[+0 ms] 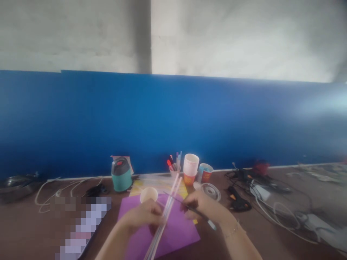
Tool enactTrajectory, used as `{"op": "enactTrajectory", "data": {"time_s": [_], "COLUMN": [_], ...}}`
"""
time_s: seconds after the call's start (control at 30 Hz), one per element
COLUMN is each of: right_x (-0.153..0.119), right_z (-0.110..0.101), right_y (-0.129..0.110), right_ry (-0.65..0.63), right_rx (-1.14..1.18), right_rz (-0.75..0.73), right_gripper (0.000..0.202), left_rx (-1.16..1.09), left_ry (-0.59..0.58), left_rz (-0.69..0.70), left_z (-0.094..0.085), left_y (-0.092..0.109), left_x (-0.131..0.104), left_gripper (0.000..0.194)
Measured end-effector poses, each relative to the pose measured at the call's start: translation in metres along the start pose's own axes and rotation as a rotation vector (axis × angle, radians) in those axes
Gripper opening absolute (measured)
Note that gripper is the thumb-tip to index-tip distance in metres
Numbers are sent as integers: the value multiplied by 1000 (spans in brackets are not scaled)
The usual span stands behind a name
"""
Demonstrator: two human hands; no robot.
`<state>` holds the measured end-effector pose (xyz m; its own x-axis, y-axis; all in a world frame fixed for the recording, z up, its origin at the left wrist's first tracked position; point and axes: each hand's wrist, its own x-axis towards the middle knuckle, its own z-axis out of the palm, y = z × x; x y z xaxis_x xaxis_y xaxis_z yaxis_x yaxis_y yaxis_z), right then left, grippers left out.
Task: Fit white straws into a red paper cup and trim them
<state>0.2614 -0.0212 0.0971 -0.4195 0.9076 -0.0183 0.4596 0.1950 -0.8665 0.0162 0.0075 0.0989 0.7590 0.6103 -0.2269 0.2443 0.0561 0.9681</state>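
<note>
Left hand (pixel 149 213) pinches the bundle of pale strips (pixel 169 203) over the purple sheet (pixel 182 231), right hand (pixel 200 205) clasping a slender dark tool (pixel 198 212); strips appear light, fairly flexible, probably best held mid-length against splaying.

Backdrop: smooth blue panel (pixel 173 115) below a pale grey wall (pixel 230 39).
Left side: teal container with a dark grey top (pixel 121 181); farther out, a blurred, shiny metal vessel (pixel 17 185).
Right side: black glue gun with orange trigger (pixel 240 204).
</note>
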Motion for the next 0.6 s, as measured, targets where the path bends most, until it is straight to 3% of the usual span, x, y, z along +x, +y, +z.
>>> {"op": "enactTrajectory", "data": {"time_s": [0.2, 0.4, 0.6], "right_x": [-7, -10, -6], "right_z": [-4, -4, -1], "right_y": [-7, -14, -16], "right_ry": [3, -28, -26], "right_rx": [-56, -1, 27], "right_rz": [26, 142, 110], "right_gripper": [31, 35, 32], "left_rx": [-14, -41, -80], "left_ry": [-14, -25, -29], "left_rz": [2, 16, -10], "left_z": [1, 1, 0], "left_y": [-1, -2, -7], "left_x": [2, 3, 4], "left_gripper": [26, 23, 23]}}
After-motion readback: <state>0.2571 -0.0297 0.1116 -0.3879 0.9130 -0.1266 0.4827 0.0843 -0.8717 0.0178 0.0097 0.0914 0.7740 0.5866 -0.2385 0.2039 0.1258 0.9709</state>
